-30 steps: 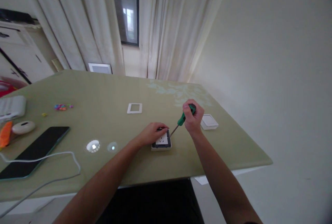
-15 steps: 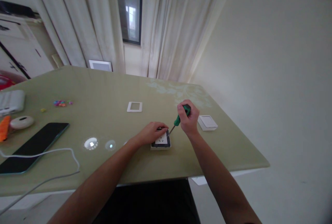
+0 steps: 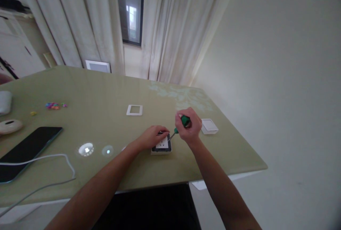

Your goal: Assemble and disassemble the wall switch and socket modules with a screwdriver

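A wall socket [image 3: 162, 145] with a white centre and a dark frame rests in its white box near the table's front edge. My left hand [image 3: 152, 137] lies over its upper left part and grips it, the fingers reaching across the top edge. In my right hand [image 3: 189, 125] is a screwdriver [image 3: 176, 130] with a green handle, the fingers wrapped round it. Its metal shaft slants down to the left, and the tip meets the right side of the socket's white centre. Beyond the socket lies a loose white cover frame [image 3: 129, 110].
To the right sits a white switch box [image 3: 210, 127] near the wall. On the left are a dark phone [image 3: 32, 148], a white cable [image 3: 50, 155] across it, a white oval object [image 3: 10, 126] and small coloured pieces [image 3: 54, 106]. Curtains hang behind the table [image 3: 106, 91].
The screwdriver now leans lower, its handle tilted further down, with my right hand rolled over it. My left hand stays on the socket. The whole view has shifted slightly to the right.
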The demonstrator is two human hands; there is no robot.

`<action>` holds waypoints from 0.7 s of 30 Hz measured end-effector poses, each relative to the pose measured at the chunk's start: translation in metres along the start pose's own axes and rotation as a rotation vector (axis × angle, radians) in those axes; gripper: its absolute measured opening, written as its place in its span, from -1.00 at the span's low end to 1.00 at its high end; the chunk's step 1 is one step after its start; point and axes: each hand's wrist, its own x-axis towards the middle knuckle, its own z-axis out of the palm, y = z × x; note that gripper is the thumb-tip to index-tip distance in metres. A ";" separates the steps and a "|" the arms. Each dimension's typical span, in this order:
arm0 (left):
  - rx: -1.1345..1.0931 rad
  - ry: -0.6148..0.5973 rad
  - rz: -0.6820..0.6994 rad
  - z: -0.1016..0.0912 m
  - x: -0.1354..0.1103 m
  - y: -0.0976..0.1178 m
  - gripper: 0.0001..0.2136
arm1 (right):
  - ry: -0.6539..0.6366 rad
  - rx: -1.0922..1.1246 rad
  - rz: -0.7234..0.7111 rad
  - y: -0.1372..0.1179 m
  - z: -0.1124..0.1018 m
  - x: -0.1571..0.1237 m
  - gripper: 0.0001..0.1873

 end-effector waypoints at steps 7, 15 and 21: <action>0.000 0.001 0.009 0.001 0.000 -0.001 -0.69 | -0.203 0.017 -0.042 -0.021 -0.011 0.003 -0.57; 0.009 0.014 0.021 0.001 0.000 -0.001 -0.69 | -0.200 -0.036 0.000 -0.023 -0.013 0.004 -0.68; 0.017 0.024 0.010 0.000 -0.001 0.001 -0.65 | -0.382 0.170 0.170 -0.030 -0.017 0.010 -0.59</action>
